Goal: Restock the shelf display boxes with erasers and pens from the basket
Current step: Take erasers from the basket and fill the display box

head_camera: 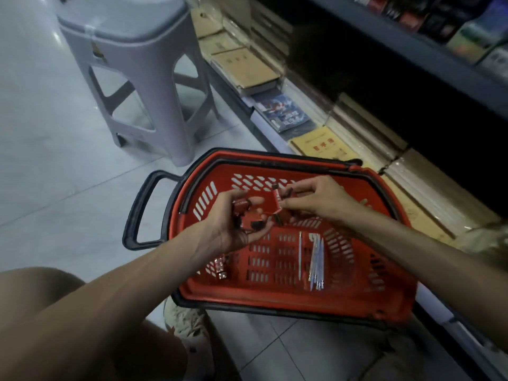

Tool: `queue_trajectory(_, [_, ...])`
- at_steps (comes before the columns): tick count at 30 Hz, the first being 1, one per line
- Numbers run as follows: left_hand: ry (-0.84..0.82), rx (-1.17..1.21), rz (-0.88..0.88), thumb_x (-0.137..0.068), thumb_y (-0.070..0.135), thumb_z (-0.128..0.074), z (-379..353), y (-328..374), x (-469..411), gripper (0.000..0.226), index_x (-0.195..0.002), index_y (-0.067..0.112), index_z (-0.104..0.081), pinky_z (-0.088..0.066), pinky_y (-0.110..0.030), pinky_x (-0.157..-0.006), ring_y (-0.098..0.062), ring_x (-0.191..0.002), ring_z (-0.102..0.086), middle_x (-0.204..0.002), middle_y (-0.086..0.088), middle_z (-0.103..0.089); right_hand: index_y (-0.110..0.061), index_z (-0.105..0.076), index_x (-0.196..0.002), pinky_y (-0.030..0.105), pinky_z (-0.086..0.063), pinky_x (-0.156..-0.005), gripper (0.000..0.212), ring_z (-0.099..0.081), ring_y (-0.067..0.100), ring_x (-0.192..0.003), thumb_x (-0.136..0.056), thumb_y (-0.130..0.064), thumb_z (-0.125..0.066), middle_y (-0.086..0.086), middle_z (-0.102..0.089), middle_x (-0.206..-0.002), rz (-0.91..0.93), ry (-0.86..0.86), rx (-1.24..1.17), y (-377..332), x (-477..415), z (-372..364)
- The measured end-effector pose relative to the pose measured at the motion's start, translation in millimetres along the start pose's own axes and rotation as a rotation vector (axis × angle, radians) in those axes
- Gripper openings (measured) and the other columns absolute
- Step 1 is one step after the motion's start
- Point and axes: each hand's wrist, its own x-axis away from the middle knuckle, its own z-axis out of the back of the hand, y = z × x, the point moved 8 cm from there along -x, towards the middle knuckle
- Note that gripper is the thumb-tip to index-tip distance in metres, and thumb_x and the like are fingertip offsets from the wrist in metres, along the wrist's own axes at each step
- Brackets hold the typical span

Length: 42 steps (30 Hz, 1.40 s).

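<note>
Erasers (251, 220) clutched in left hand (233, 229), right hand (319, 199) pinching single eraser (277, 200), pens (316, 259) lying near-to-far in basket (275, 303)

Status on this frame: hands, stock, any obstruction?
Left hand holds several erasers; right hand pinches a single eraser. Pens lie loose in the basket. Nothing in the way.

1. The left hand (233, 229) is curling over a cluster of red erasers (251, 222), hiding how many there are.
2. Blur is smearing the print on the eraser (277, 200) that the right hand (316, 199) is pinching.
3. The pens (316, 259) in the basket (275, 301) are overlapping, too thin to count.
4. Shadow is swallowing the shelf (384, 86) interior.
5. The picture's top edge is cutting off the stool (123, 37).
</note>
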Motion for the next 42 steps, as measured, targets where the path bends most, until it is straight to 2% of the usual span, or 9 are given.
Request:
queue_trajectory(5, [-0.162,0.071,0.035,-0.093,0.026,-0.051,-50.3,-29.3,37.1,0.030,-0.090,0.005,-0.072,-0.056,-0.055,-0.085,-0.036,-0.083,-0.067,-0.095,-0.017,-0.073,-0.009,-0.080,-0.094,0.019,-0.053,-0.055,0.014,-0.068,0.008,-0.060,-0.081,-0.009,-0.084,0.007,-0.076,-0.078,0.105,0.059,0.202,-66.6,53.4,21.8])
queue_trajectory(8, [-0.242,0.070,0.037,-0.093,0.032,-0.052,-85.4,-44.0,63.8,0.033,-0.097,0.006,-0.071,-0.054,-0.061,-0.089,-0.040,-0.093,-0.066,-0.092,-0.022,-0.074,-0.022,-0.080,-0.088,0.023,-0.052,-0.055,0.012,-0.064,0.004,-0.058,-0.077,-0.018,-0.083,-0.001,-0.075,-0.071,0.183,0.104,0.478,-84.1,83.3,27.5])
queue_trajectory(11, [-0.281,0.047,0.048,-0.091,0.043,-0.056,-118.1,-62.6,81.4,0.043,-0.108,0.006,-0.070,-0.055,-0.062,-0.090,-0.042,-0.114,-0.063,-0.116,-0.024,-0.070,-0.030,-0.080,-0.092,0.022,-0.052,-0.056,0.016,-0.066,0.000,-0.064,-0.076,-0.024,-0.080,-0.009,-0.074,-0.073,0.218,0.183,0.708,-93.6,119.1,39.0])
queue_trajectory(15, [-0.283,0.013,0.008,-0.090,0.045,-0.060,-157.3,-77.0,110.5,0.045,-0.099,0.004,-0.076,-0.061,-0.053,-0.080,-0.036,-0.095,-0.070,-0.103,-0.021,-0.073,-0.030,-0.080,-0.106,0.029,-0.055,-0.075,0.024,-0.067,0.005,-0.082,-0.082,-0.026,-0.076,-0.007,-0.077,-0.091,0.274,0.252,0.864,-102.8,169.0,66.0])
queue_trajectory(18, [-0.304,-0.028,-0.029,-0.089,0.044,-0.063,-188.7,-86.6,144.5,0.048,-0.069,0.003,-0.078,-0.059,-0.042,-0.079,-0.029,-0.071,-0.073,-0.077,-0.014,-0.074,-0.028,-0.078,-0.111,0.023,-0.055,-0.075,0.024,-0.067,0.003,-0.083,-0.087,-0.026,-0.077,-0.007,-0.076,-0.098,0.307,0.319,0.843,-108.5,211.1,88.4])
queue_trajectory(22, [-0.325,-0.036,-0.063,-0.088,0.043,-0.069,-225.8,-97.9,177.9,0.038,-0.084,0.006,-0.076,-0.061,-0.042,-0.074,-0.027,-0.076,-0.073,-0.082,-0.014,-0.075,-0.027,-0.072,-0.121,0.033,-0.054,-0.093,0.031,-0.065,0.008,-0.106,-0.090,-0.021,-0.075,-0.009,-0.073,-0.114,0.383,0.501,0.710,-118.2,269.1,124.4])
queue_trajectory(29, [-0.350,-0.059,-0.109,-0.079,0.050,-0.082,-285.6,-114.3,215.6,0.045,-0.095,0.009,-0.075,-0.064,-0.043,-0.077,-0.029,-0.099,-0.071,-0.110,-0.017,-0.071,-0.029,-0.062,-0.103,0.033,-0.058,-0.091,0.032,-0.065,0.001,-0.101,-0.084,-0.014,-0.082,-0.013,-0.068,-0.103,0.507,0.811,0.321,-100.9,352.7,190.4])
queue_trajectory(34, [-0.452,-0.134,-0.066,-0.074,0.037,-0.089,-334.5,-147.8,229.4,0.036,-0.094,0.011,-0.074,-0.065,-0.035,-0.065,-0.024,-0.065,-0.075,-0.084,-0.013,-0.076,-0.029,-0.068,-0.111,0.033,-0.062,-0.082,0.032,-0.071,0.006,-0.092,-0.087,-0.011,-0.079,-0.014,-0.070,-0.108,0.605,0.917,0.156,-93.3,395.7,204.3])
queue_trajectory(42, [-0.570,-0.279,-0.069,-0.092,0.018,-0.070,-414.8,-215.3,207.5,0.016,-0.103,0.006,-0.070,-0.059,-0.031,-0.049,-0.023,-0.063,-0.074,-0.076,-0.012,-0.074,-0.025,-0.072,-0.115,0.023,-0.053,-0.090,0.031,-0.062,0.002,-0.102,-0.087,-0.011,-0.075,-0.014,-0.068,-0.107,0.514,1.294,0.470,-60.9,445.7,233.4])
